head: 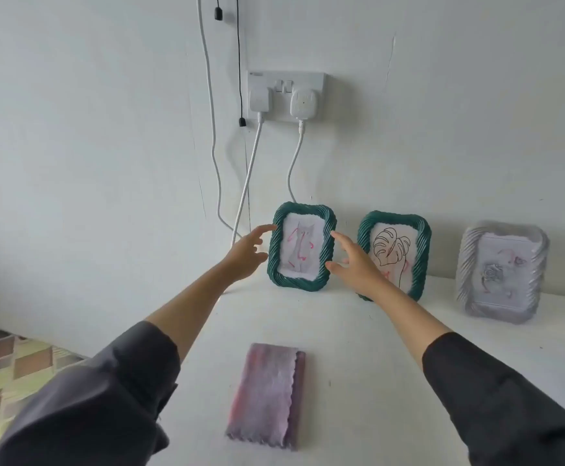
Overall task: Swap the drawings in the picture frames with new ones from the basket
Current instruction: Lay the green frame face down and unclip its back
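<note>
Hands flank a dark green picture frame with a twisted rope-like rim (303, 209), which stands upright at the back of the white desk (341, 348), against the pale wall. In it sits a white drawing of a grey figure with pink scribbles (299, 247).

The left hand (245, 247) is at the left rim of that frame, fingers spread and nearly straight, holding nothing. Its forefinger tip is right at the rim's upper part; whether it touches cannot be told. The right hand (353, 260) is at the frame's right rim, also spread, with its forefinger and thumb tips at the rim's edge and nothing held.

Just right of that frame, partly behind the right hand, stands a second green rope-rimmed frame (395, 218) with a black line drawing of a leaf (392, 253). Farther right stands a silver-grey ridged frame (469, 264) holding a greyish drawing with pink marks (499, 274).

On the desk in front of the first frame, well apart from it, lies a folded pink-and-lilac cloth with a scalloped edge (267, 395). On the wall above that frame is a white double socket (286, 95), with two white plugs whose cables hang down behind it.
</note>
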Tool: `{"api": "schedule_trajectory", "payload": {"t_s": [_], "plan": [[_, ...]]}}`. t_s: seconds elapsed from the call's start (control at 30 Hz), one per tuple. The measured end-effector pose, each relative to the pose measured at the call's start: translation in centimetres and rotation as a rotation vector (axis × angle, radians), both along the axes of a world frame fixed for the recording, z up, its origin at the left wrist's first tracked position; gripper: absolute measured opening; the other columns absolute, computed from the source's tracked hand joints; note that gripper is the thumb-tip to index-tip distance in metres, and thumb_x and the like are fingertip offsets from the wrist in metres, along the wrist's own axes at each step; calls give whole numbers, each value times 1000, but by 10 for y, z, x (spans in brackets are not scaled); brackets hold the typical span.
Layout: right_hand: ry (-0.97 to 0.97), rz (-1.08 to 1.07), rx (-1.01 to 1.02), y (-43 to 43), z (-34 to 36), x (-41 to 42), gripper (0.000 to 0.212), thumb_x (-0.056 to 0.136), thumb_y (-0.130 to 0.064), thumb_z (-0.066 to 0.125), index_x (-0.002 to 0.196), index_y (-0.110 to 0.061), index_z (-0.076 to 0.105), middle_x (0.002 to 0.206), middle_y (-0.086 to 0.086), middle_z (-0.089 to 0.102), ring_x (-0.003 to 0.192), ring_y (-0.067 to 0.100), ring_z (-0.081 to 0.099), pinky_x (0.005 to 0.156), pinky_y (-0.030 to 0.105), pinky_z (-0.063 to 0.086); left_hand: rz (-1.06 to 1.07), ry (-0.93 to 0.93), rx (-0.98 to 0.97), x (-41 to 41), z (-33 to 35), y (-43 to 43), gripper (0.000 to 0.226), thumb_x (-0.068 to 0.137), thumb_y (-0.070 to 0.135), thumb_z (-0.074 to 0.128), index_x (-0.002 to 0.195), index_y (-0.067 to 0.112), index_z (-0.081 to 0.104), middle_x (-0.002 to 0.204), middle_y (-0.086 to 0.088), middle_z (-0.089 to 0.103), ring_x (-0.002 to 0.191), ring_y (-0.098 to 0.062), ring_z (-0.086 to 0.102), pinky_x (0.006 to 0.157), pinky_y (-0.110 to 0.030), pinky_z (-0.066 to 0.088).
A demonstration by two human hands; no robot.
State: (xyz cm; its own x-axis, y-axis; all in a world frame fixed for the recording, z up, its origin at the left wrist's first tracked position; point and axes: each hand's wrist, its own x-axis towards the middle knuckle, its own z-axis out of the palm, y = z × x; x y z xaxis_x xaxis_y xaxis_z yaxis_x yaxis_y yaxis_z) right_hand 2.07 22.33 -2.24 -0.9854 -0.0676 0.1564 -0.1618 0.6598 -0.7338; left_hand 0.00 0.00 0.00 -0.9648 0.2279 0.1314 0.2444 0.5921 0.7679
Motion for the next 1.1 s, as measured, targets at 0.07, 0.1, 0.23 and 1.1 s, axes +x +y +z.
{"api": "schedule_trajectory", "payload": {"t_s": [0.07,0.1,0.23,1.1], "plan": [[30,-57,-1,-4,-5,-13,67,90,-23,55,145,-30,18,140,14,34,129,27,38,103,32,31,-12,-19,44,-14,-4,-3,59,90,-3,50,138,28,39,135,-10,45,125,-25,44,94,-24,34],[37,-84,6,-6,-9,-18,68,91,-24,55,146,-30,15,140,13,33,128,27,38,99,29,29,-23,-24,43,-22,-9,-4,59,89,-2,52,138,28,39,135,-6,44,126,-23,42,96,-24,33],[90,-125,-29,-13,-25,-35,76,91,-21,55,146,-35,5,150,9,25,124,30,43,104,37,34,-68,28,55,-54,-26,0,65,86,0,58,139,34,39,144,-2,39,126,-21,41,104,-28,35],[217,-158,-250,-5,-6,13,76,83,-2,62,134,-48,29,114,4,46,68,16,53,70,17,48,-44,93,430,-43,-10,8,40,81,-10,47,101,18,66,86,3,58,57,3,59,57,-12,52]]}}
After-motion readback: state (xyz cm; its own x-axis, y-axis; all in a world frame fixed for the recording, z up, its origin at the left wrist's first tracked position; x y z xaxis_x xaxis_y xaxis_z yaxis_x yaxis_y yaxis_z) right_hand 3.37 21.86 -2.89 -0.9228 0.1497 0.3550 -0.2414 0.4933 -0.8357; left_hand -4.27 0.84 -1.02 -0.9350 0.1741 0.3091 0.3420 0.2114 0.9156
